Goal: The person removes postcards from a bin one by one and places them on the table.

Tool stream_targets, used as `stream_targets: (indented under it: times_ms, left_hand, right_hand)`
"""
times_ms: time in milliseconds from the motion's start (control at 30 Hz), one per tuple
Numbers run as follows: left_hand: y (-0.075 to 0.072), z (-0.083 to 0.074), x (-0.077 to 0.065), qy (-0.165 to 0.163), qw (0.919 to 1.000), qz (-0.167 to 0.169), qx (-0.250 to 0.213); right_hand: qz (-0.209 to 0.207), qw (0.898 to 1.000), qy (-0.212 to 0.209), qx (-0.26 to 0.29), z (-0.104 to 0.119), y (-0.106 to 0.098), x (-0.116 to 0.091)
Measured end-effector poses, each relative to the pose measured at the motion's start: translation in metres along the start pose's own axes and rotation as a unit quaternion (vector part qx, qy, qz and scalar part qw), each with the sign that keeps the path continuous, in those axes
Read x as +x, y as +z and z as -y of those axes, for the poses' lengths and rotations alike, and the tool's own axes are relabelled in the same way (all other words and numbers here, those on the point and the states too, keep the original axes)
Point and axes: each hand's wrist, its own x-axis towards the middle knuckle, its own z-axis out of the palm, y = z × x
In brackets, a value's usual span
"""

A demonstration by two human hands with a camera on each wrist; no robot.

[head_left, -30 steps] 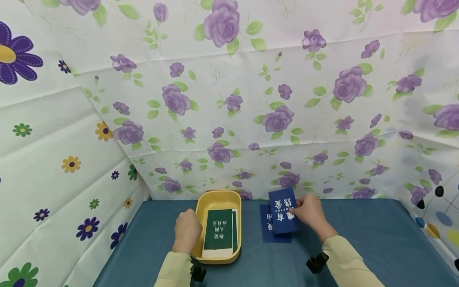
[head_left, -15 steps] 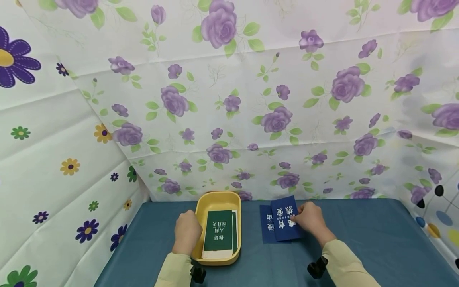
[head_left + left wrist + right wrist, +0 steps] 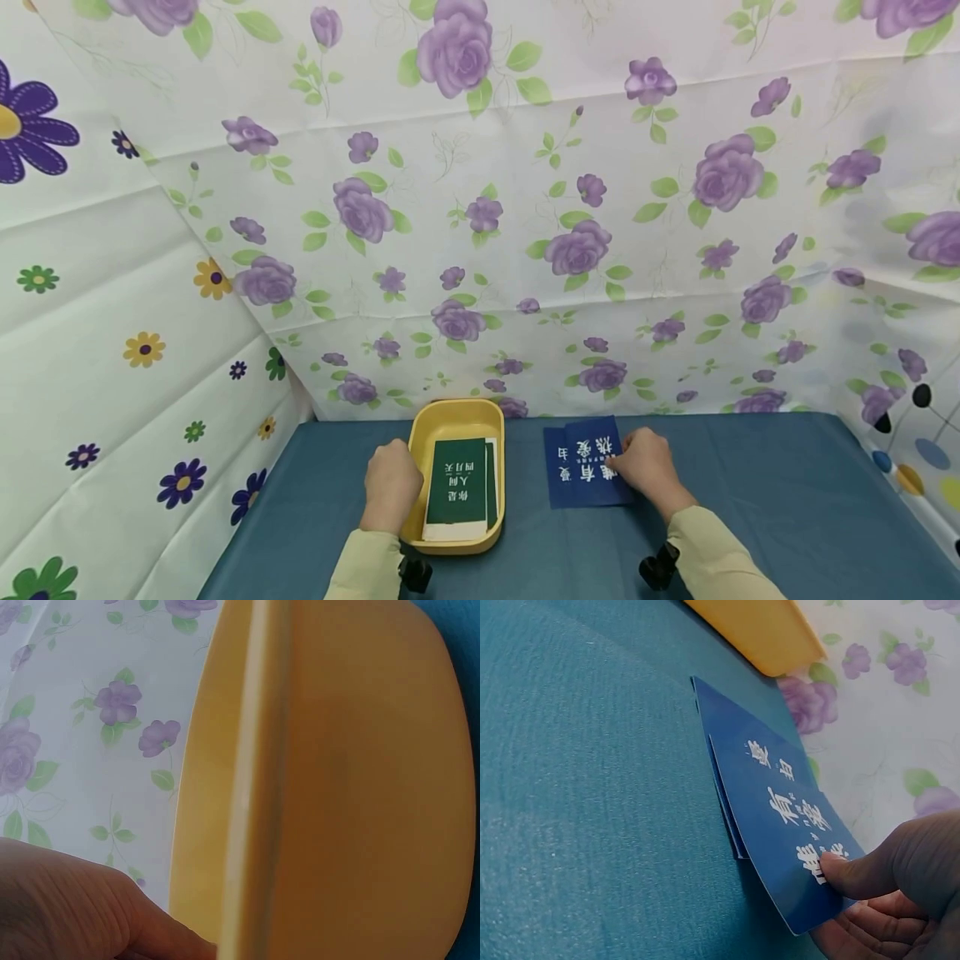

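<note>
A yellow plastic basin (image 3: 457, 408) stands on the table with green booklets (image 3: 459, 479) bearing white characters lying in it. My left hand (image 3: 393, 483) grips the basin's left rim; in the left wrist view the thumb (image 3: 161, 930) meets that rim, and the other fingers are hidden. Between thumb and fingers, my right hand (image 3: 651, 467) pinches the right edge of a dark blue card (image 3: 595, 454) with white characters. This card overlaps a second blue card (image 3: 557, 475) on the table. In the right wrist view the pinched card's near corner is raised off the cloth.
A blue cloth (image 3: 330, 508) covers the table. White sheeting with purple roses (image 3: 465, 325) hangs along the back edge, and more patterned sheeting (image 3: 142, 417) closes the left side. Each wrist carries a small black device (image 3: 660, 567).
My right hand has lowered the upper blue card down onto the other, covering more of it. The left hand and the basin have stayed in place.
</note>
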Motion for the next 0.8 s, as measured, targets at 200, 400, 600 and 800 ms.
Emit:
stream_targets:
  times_ms: [200,400,600,800]
  left_hand:
    - [-0.0007,-0.0005,-0.0007,0.001,1.0,-0.002,0.0]
    - [-0.0005,-0.0007,-0.0008,0.001,1.0,0.001,-0.003]
    - [-0.0001,-0.0004,-0.0009,0.004,1.0,-0.002,0.001]
    - [0.0008,0.0001,-0.0006,0.007,1.0,-0.003,0.003]
  right_hand:
    - [-0.002,1.0,0.012,-0.011,0.0015,0.0021,-0.0028]
    - [-0.002,0.999,0.023,-0.021,0.002,0.0037,-0.003]
    - [-0.006,0.999,0.022,-0.031,0.0041,0.0032,-0.0046]
    - [-0.01,0.999,0.021,-0.033,0.0041,0.0034,-0.0056]
